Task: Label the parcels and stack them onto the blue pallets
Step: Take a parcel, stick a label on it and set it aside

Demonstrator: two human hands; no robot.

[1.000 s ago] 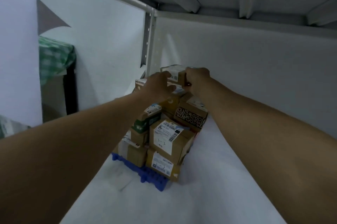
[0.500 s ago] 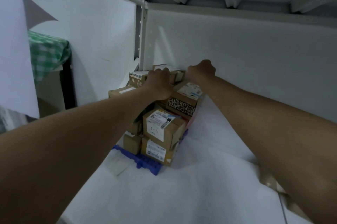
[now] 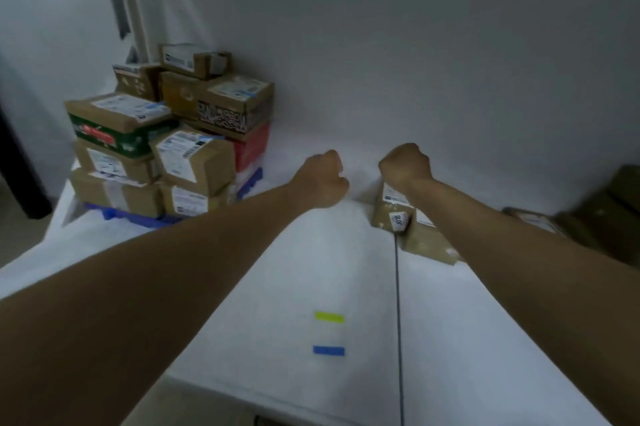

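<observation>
Both hands, left hand and right hand, hover clenched, holding nothing; the stacked parcels' label print is too blurred to read.

White table, blue pallet, loose parcels, yellow and blue tape strips

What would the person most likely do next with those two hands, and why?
Probably lower the right hand onto the loose parcel just beneath it and pick it up. Both hands hold nothing, the left hand hovers over bare white table, and the stack on the blue pallet stands apart to the left, so that parcel looks like the next one to handle.
</observation>
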